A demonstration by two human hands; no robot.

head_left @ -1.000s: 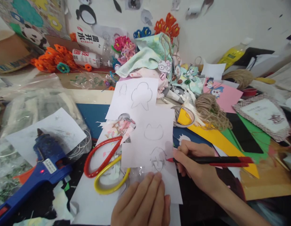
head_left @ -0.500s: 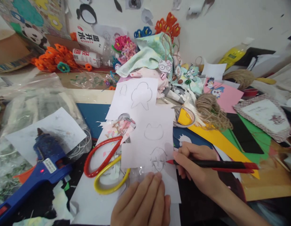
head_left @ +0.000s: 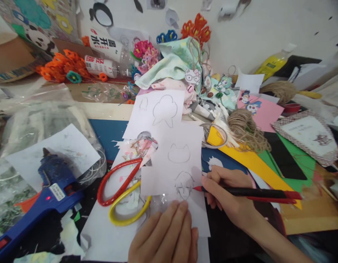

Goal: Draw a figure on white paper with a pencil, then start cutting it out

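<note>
Two bare hands of mine meet at a pencil-grey sketch of a face (head_left: 184,184), drawn near the lower right of a white paper sheet (head_left: 195,146). My right hand (head_left: 230,190) pinches a red-and-black pen (head_left: 256,192) between thumb and fingers; its red tip points leftward at the sketch's right side, though whether it touches the paper I cannot tell. My left hand (head_left: 165,233) lies flat, fingers extended and close together, their tips just below the drawn chin. Above the face, on the same sheet, is a cat-eared head outline (head_left: 179,153). Left of the sketch rest scissors, one handle loop red (head_left: 102,186), the other yellow (head_left: 130,222). Farther left, a blue hot-glue gun (head_left: 58,186) shows a lit red light, its nozzle over another white sheet (head_left: 80,149). Beyond my right hand lie a yellow strip (head_left: 248,160) and a twine bundle (head_left: 242,126).
</note>
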